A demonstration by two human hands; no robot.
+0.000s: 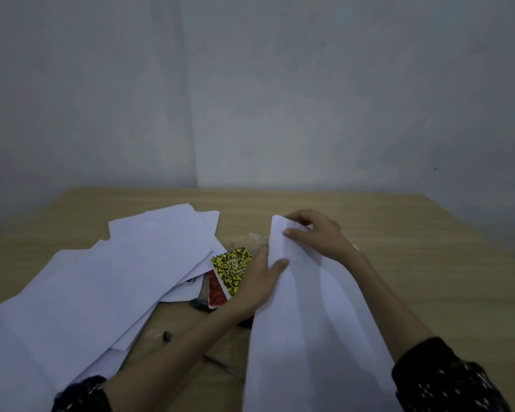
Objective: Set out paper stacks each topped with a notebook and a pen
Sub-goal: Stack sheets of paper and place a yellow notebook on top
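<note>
While both hands hold it, a sheaf of white sheets (304, 337) runs from the bottom centre of the frame up to the middle right, its far corner lifted off the worktop (414, 239). The left hand (259, 283) pinches the sheaf's left edge, thumb on top and fingers hidden under the paper. The right hand (315, 233) grips the far corner, fingers curled over the top edge and thumb pressed on the face of the paper. Both forearms end in dark patterned sleeves (446, 382) at the bottom of the frame.

Just left of the left hand lie two notebooks, overlapping: a yellow-and-black speckled one (232, 269) on top and a red one (216, 292) under it, both partly tucked beneath loose paper. That loose pile (107, 278) of white sheets spreads untidily over the left half of the worktop, from the centre down to the lower left corner. A dark pen (220, 364) lies on the wood at lower centre, between the left forearm and the sheaf. A small dark object (167, 336) sits by the pile's edge; what it is cannot be told. Behind the worktop stands a plain grey wall (250, 84).
</note>
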